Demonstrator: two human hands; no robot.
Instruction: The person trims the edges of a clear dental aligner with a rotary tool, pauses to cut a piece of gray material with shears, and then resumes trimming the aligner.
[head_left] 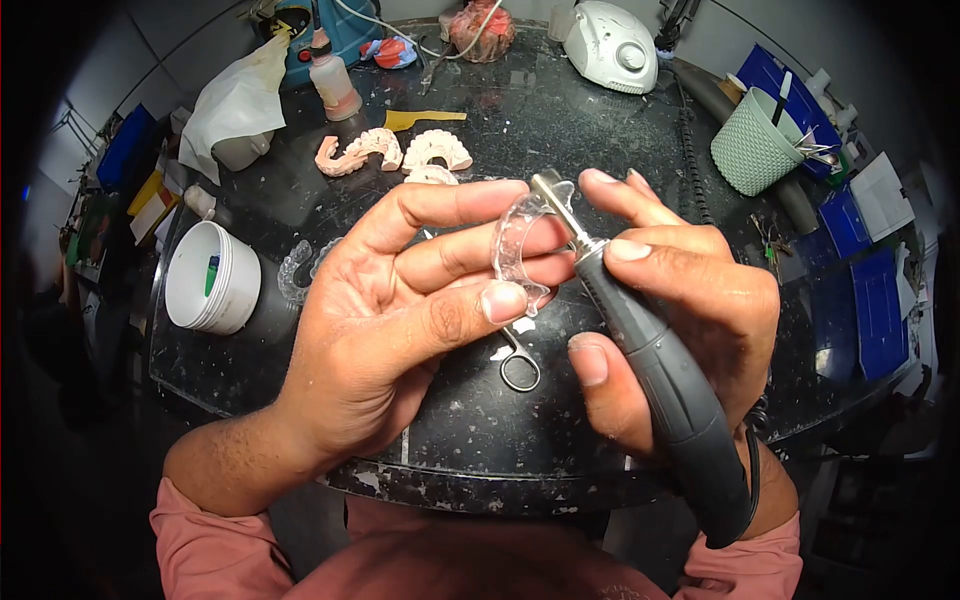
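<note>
My left hand [400, 270] pinches a clear plastic dental aligner [512, 245] between thumb and fingers, its curve facing right. Wrapped around a black rotary handpiece [650, 345] is my right hand [690, 290], thumb below and fingers above. The handpiece's metal tip [558, 200] lies at the upper end of the aligner. A cable runs from its rear end past my right wrist. Below the aligner, a scissors handle ring [520, 370] shows on the black table, the rest mostly hidden by my left hand. Another clear aligner [295, 272] lies left of my left hand.
Pink dental models [360, 152] sit beyond my hands on the black table [560, 430]. At left stands a white tub [213, 280]. A bottle [334, 85] and a white control box [610, 47] are at the back, a green basket [755, 145] of tools at right.
</note>
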